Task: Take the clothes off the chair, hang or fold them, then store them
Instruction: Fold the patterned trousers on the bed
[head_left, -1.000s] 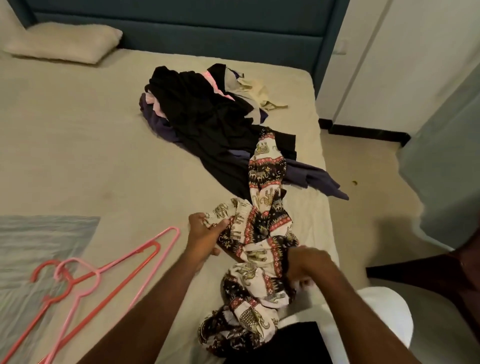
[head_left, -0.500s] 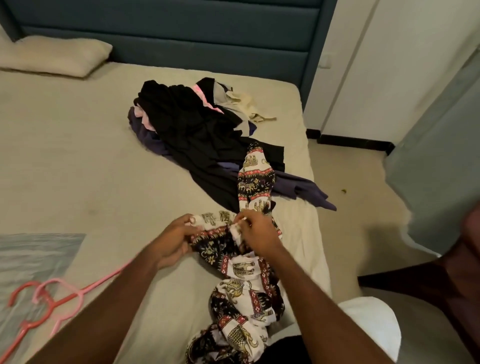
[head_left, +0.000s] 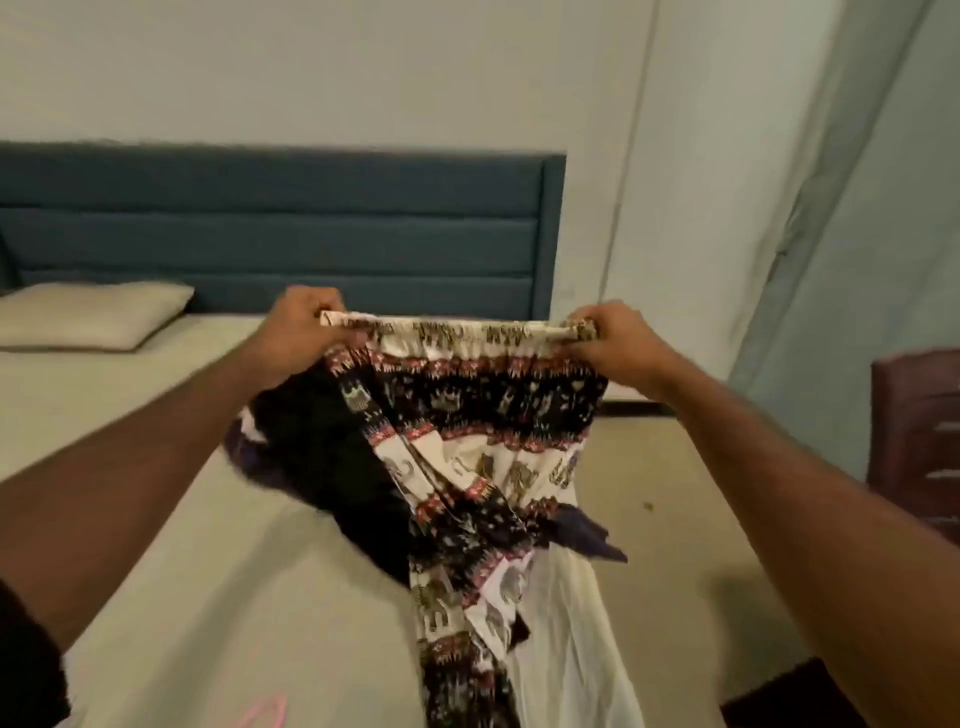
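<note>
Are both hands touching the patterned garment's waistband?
Touching. The head view shows the left hand and right hand each gripping an end of the waistband.

1. Left hand (head_left: 301, 332) and right hand (head_left: 615, 345) each grip one end of the waistband of the elephant-print trousers (head_left: 478, 441), held up taut; legs hang down, twisted.
2. Dark clothes pile (head_left: 332, 457) lies on the bed (head_left: 156, 519) behind; pillow (head_left: 88, 314) by blue headboard (head_left: 291, 234); pink hanger (head_left: 267, 714) at bottom edge.

Dark clothes pile (head_left: 332, 447) mostly hidden behind trousers (head_left: 467, 467), trouser legs cut off at bottom edge, pink hanger (head_left: 267, 714) barely showing, chair (head_left: 917, 441) cropped at right.
</note>
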